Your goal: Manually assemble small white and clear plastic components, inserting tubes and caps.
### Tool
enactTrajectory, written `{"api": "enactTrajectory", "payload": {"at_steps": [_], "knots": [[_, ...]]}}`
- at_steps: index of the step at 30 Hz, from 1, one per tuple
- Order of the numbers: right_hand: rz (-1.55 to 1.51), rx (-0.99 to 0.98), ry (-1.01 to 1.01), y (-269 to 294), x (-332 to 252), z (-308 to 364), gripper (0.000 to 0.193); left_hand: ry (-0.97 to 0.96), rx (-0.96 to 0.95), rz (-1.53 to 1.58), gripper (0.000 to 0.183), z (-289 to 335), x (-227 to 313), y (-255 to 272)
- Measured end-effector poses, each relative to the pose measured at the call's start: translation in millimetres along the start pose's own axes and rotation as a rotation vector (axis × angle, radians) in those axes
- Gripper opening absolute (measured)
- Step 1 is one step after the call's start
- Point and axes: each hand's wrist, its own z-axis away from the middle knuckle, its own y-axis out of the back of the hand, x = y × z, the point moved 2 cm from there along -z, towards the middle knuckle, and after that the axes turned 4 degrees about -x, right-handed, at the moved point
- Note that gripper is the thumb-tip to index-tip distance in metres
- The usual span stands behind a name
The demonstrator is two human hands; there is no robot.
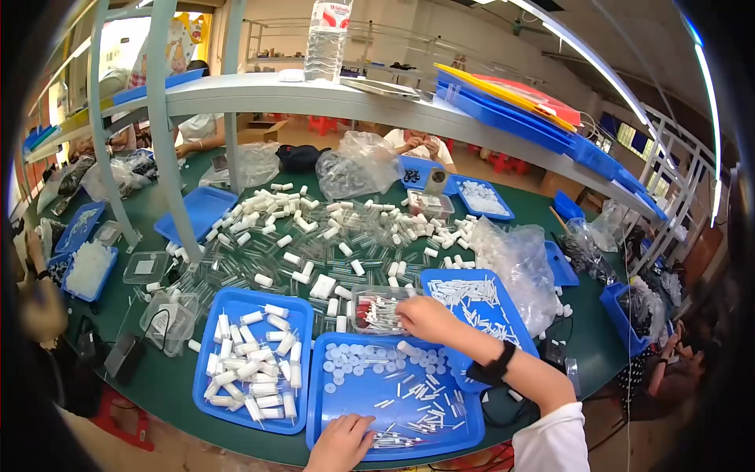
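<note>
Fingers of the right hand point(425, 318) pinch at small tubes in the clear box point(377, 308), mid-frame; left hand point(340, 443) rests loosely curled, steadying the blue tray point(464, 436). Best lift one tube cleanly.

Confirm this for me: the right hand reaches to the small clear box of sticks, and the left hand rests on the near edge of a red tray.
Not quite. The head view shows the left hand resting on the near edge of a blue tray, not a red one. The right hand does reach to the small clear box of sticks.
</note>
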Motion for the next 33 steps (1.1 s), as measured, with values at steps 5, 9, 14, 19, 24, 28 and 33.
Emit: {"api": "enactTrajectory", "payload": {"at_steps": [5, 9, 14, 19, 24, 28, 33], "knots": [[0.03, 0.038, 0.005, -31, 25, -39, 0.015, 0.017, 0.046, -0.03, 0.028, 5, 7, 14], [-0.051, 0.003, 0.031, -47, 29, -50, 0.016, -0.005, 0.082, -0.098, 0.026, 8, 7, 13], [-0.042, 0.04, 0.014, -39, 35, -54, 0.009, -0.051, 0.147, -0.14, 0.02, 3, 6, 11], [0.063, 0.224, -0.129, -8, 32, -19, 0.011, -0.041, 0.029, -0.143, 0.022, -5, 5, 5], [-0.252, 0.473, -0.125, 45, -13, 44, 0.008, -0.017, 0.039, -0.121, 0.022, -7, 6, 6], [-0.652, 0.271, -0.258, 60, -68, 109, 0.01, 0.039, -0.015, -0.111, 0.02, -2, 7, 14], [-1.573, 0.146, -0.49, 22, -100, 168, 0.032, 0.062, -0.026, -0.082, 0.019, -11, 14, 10]]}}
